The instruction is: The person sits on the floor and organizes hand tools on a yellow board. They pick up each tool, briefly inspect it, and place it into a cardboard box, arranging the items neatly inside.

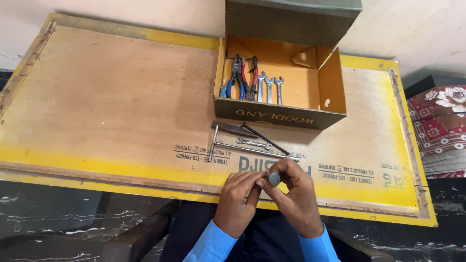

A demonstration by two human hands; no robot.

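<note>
My left hand (238,201) and my right hand (296,196) meet at the near edge of a plywood board (107,106). Together they pinch a small grey round-ended metal piece (274,178) between the fingertips. Just beyond the hands lie an L-shaped metal bar (242,147), a small spanner (253,143), a thin dark rod (264,138) and a dark chisel-like tool (233,128). Behind them stands an open cardboard box (279,118) holding pliers (238,77) with blue and red handles and three spanners (270,88).
The board has yellow edges and rests on a dark marbled surface (53,218). The box's dark green lid (291,19) stands up at the back. A floral red cloth (439,121) lies at the right. Blue sleeves cover both wrists.
</note>
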